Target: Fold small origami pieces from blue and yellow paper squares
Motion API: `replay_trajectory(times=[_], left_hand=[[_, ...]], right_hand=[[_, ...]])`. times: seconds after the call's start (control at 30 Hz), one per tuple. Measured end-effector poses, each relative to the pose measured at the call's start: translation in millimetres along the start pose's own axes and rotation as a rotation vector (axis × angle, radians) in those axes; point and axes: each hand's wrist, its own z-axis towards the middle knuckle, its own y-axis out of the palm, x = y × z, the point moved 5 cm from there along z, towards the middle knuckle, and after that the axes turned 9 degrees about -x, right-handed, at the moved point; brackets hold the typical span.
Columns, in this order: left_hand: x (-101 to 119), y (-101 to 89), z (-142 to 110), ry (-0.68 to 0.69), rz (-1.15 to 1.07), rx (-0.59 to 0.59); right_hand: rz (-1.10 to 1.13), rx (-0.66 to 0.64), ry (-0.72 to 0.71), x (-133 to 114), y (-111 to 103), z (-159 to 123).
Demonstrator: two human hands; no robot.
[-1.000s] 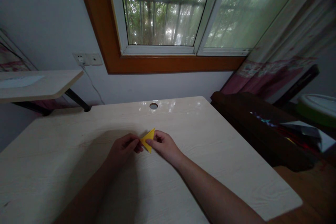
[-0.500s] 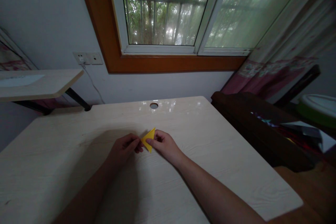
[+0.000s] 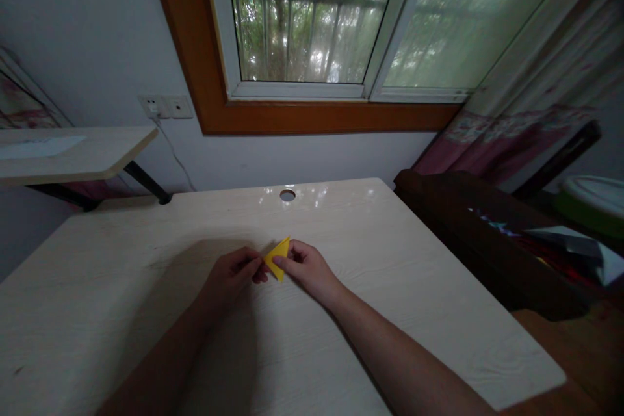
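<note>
A small yellow piece of folded paper (image 3: 279, 258), triangular in outline, is held between my two hands over the pale wooden desk (image 3: 390, 312). My left hand (image 3: 240, 268) is closed, thumb and fingers pinching the paper's left corner. From the other side my right hand (image 3: 308, 266) grips it, with the thumb lying on the near face and the fingers partly hidden behind. One point of the paper sticks up beside the right fingers, and another points down below the right thumb.
A raised shelf (image 3: 78, 162) on black legs stands at the desk's left, with a white sheet on it. The desk has a round cable hole (image 3: 287, 195) near its back edge. Dark wooden furniture (image 3: 458, 221) bearing papers and a green container (image 3: 592, 201) stands at the right.
The whole view has shifted very slightly. Both hands keep their hold on the yellow paper, with hardly any visible movement.
</note>
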Motion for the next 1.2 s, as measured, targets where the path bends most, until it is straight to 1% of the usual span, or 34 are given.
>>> replay_trajectory(times=[0.13,0.33,0.47,0.67,0.87,1.03,1.2], left_hand=[[-3.1,0.1,0.0,0.010,-0.027,-0.018],[-2.7,1.7,0.2,0.000,-0.064,0.004],[-2.4,2.2,-0.6,-0.025,-0.053,0.004],[-8.0,1.0,-0.2,-0.015,-0.050,-0.010],[-6.6,1.7,-0.3,-0.023,-0.052,-0.005],[-9.7,0.9,0.7,-0.049,-0.022,0.012],[-9.4,0.6,-0.4,-0.055,0.018,0.017]], right_hand=[[-0.008,0.001,0.002,0.6,-0.7,-0.3],[-0.005,-0.004,0.014,1.8,-0.2,-0.7],[0.005,-0.003,0.012,0.9,0.3,-0.9],[0.010,-0.002,-0.004,-0.9,0.2,-0.8],[-0.002,-0.006,0.006,1.9,-0.1,-0.6],[-0.030,0.002,0.000,4.6,-1.4,-0.6],[0.024,-0.023,0.000,3.3,0.6,-0.8]])
